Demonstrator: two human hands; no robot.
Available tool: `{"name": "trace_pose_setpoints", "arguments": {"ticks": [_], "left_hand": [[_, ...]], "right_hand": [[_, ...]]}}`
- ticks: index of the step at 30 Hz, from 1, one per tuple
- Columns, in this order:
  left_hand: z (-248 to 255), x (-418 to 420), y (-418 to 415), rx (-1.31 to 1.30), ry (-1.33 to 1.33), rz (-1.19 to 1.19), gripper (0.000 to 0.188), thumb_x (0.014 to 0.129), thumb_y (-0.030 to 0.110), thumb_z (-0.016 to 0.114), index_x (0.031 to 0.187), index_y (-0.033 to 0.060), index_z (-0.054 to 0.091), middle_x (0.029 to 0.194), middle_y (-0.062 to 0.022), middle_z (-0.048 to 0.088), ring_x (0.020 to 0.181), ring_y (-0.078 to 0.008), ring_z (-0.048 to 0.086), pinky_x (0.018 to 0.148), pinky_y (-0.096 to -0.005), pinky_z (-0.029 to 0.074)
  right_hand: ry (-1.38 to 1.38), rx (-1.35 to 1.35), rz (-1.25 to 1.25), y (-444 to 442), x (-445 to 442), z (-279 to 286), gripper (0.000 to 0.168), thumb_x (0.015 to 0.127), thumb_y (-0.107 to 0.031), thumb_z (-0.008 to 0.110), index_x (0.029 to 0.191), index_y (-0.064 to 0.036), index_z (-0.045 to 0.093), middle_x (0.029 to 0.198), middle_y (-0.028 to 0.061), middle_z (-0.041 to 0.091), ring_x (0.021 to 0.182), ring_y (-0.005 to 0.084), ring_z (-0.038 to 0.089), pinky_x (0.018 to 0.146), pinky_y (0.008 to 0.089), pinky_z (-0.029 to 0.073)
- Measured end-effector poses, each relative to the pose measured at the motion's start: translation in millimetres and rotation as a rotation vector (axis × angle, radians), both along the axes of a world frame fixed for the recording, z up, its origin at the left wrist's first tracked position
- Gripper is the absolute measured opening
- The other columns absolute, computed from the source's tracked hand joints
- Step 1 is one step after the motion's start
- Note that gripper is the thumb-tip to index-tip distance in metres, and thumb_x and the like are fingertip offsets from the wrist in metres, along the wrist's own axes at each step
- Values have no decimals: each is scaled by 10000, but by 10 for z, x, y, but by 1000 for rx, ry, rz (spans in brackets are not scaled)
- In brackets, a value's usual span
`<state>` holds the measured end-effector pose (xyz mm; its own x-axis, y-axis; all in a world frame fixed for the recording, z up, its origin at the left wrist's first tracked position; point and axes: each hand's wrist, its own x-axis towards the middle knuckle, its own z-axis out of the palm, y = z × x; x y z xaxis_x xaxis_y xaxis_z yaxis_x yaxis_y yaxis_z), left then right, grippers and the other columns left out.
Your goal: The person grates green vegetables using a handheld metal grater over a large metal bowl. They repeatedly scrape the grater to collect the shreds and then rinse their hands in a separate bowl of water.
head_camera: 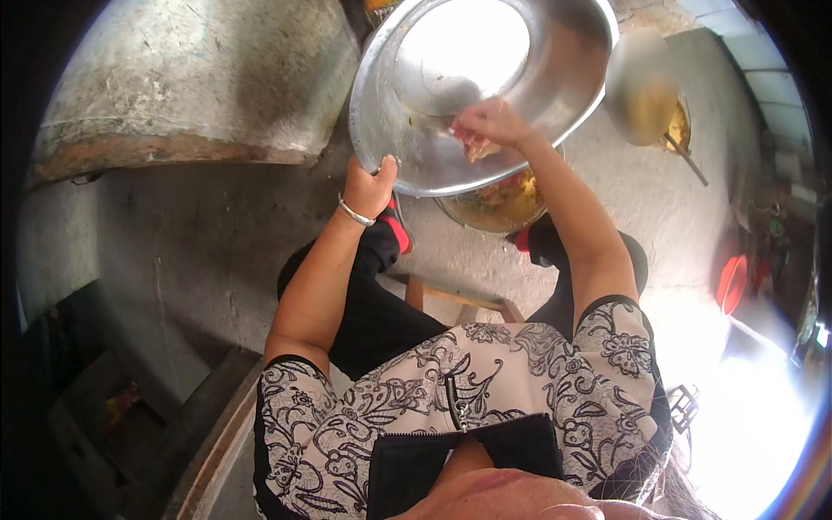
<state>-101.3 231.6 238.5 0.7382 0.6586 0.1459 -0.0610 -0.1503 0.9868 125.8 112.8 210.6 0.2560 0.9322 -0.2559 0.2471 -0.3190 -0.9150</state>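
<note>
A large metal basin [565, 78] hangs tilted in front of me, its inside shiny under a bright glare. My left hand [372, 185], a silver bangle on its wrist, grips the near-left rim with the thumb over the edge. Inside the basin, my right hand [492, 122] has its fingers closed around pinkish-red pieces [478, 144] that look like raw meat. Small specks cling to the basin wall. Partly hidden below the basin, a round bowl [494, 224] on the floor holds yellowish and reddish food.
A worn concrete structure [195, 78] rises at the upper left. A low wooden stool [465, 300] is between my legs. At the upper right, a round container with yellow contents [680, 127] and a stick-like handle [689, 162] sits partly behind a blurred patch. Something red [732, 284] is farther right.
</note>
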Motion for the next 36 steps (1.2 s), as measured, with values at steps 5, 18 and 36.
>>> {"name": "trace_pose_setpoints", "arguments": {"ticks": [5,18,36], "left_hand": [[12,58,-69,143,30,-36,131,754,30,501,852,-42,549,734,-95,597,652,-173,565,607,-297,445],[112,35,-21,204,85,-111,501,753,-5,431,1241,-33,323,1143,-194,474,1027,-264,493,867,-307,379],[503,208,-213,303,-78,-169,589,755,-40,365,1316,-71,190,1320,-187,336,1212,-246,355,990,-305,280]], "right_hand": [[296,492,-145,544,-222,585,209,838,-160,537,922,11,622,836,97,638,707,159,612,680,262,503],[-77,158,-167,-35,194,-78,150,811,-144,549,797,-31,647,760,55,648,725,118,616,683,249,497],[452,-219,-138,-452,-4,-339,279,801,-245,553,1005,-63,613,867,91,643,766,147,620,608,253,503]]}}
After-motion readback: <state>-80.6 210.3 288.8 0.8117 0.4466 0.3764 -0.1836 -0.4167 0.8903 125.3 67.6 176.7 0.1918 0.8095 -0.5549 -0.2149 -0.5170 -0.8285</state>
